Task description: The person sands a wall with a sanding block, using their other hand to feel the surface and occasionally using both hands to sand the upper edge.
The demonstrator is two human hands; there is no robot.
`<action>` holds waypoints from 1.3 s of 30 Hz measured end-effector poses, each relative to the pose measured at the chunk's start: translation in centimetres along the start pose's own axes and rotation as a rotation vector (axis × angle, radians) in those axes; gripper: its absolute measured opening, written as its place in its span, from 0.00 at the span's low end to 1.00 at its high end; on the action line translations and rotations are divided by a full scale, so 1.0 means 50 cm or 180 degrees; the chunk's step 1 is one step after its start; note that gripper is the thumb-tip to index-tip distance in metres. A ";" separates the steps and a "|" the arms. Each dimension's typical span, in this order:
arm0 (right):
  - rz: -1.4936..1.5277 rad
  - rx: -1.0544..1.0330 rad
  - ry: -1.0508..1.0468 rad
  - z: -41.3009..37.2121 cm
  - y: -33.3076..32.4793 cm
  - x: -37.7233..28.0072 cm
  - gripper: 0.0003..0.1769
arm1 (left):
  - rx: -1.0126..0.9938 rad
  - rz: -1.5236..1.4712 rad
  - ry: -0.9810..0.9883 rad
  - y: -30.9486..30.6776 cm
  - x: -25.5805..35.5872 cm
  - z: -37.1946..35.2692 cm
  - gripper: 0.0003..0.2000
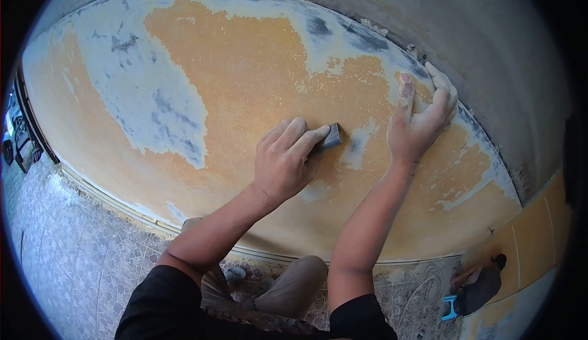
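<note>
My left hand [286, 159] is wrapped round a small dark grey block [331, 139], which lies against the curved panel [239, 64]. The panel has orange-yellow areas with patches of pale grey and darker marks. Further right, my right hand [422, 110] rests on the panel's upper right edge with its fingers apart and nothing held. Pale dust coats its fingers and thumb. The underside of the block is hidden by my left hand and the panel.
A person [481, 288] in dark clothes is low down at the lower right, beside a blue stool [450, 308] and another orange panel [533, 242]. Patterned paving [79, 236] runs below the panel. Part of a vehicle [18, 128] shows at the far left.
</note>
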State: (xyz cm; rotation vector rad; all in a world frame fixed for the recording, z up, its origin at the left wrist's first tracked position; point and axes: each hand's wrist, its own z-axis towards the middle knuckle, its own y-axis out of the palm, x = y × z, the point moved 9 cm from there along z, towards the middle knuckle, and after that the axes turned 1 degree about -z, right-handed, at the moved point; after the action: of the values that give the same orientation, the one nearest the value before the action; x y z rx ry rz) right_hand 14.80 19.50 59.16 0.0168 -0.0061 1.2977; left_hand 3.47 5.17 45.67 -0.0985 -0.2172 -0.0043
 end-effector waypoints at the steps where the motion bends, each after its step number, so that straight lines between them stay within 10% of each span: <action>1: -0.0015 -0.0008 -0.0022 0.001 -0.001 -0.002 0.22 | -0.0064 0.0020 0.0043 0.003 0.005 -0.008 0.20; 11: -0.0052 0.0096 -0.0135 -0.003 0.002 0.003 0.21 | -0.0514 -0.0180 -0.0922 -0.019 -0.096 -0.254 0.14; 18: 0.0102 0.0108 -0.0228 -0.066 -0.030 -0.021 0.25 | -0.0561 -0.2931 -0.3739 -0.001 -0.138 -0.312 0.09; 28: 0.4869 -0.1540 0.3659 -0.499 0.032 -0.157 0.32 | -0.0650 -0.3709 -0.3392 0.020 -0.057 -0.246 0.13; 39: 0.5739 -0.1749 0.4172 -0.505 0.007 -0.152 0.21 | -0.1566 -0.2848 -0.2137 0.012 -0.039 -0.191 0.32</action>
State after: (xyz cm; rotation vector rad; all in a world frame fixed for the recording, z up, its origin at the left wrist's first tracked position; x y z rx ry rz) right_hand 12.29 12.69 33.83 -1.6397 0.9295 2.7661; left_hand 3.61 4.84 35.91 -0.4878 -0.9158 -0.9301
